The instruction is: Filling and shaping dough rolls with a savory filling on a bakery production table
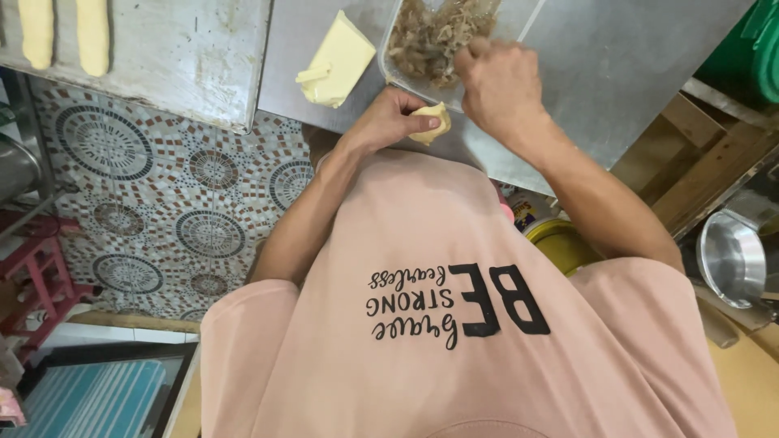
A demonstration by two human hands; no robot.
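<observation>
My left hand (388, 120) cups a small pale piece of dough (431, 123) just above the near edge of the steel table (617, 73). My right hand (497, 81) reaches into a clear plastic container (389, 65) holding brown shredded filling (438, 36), its fingers pinched together at the filling's near edge. A pale yellow block of butter or dough (334, 63) lies on the table left of the container. My pink shirt fills the lower part of the view.
A metal baking tray (187, 57) at top left carries two shaped dough rolls (65, 32). Below it is patterned tiled floor (162, 203) and a red stool (40, 276). A steel bowl (732, 258) and a yellow tub (560, 239) sit at right.
</observation>
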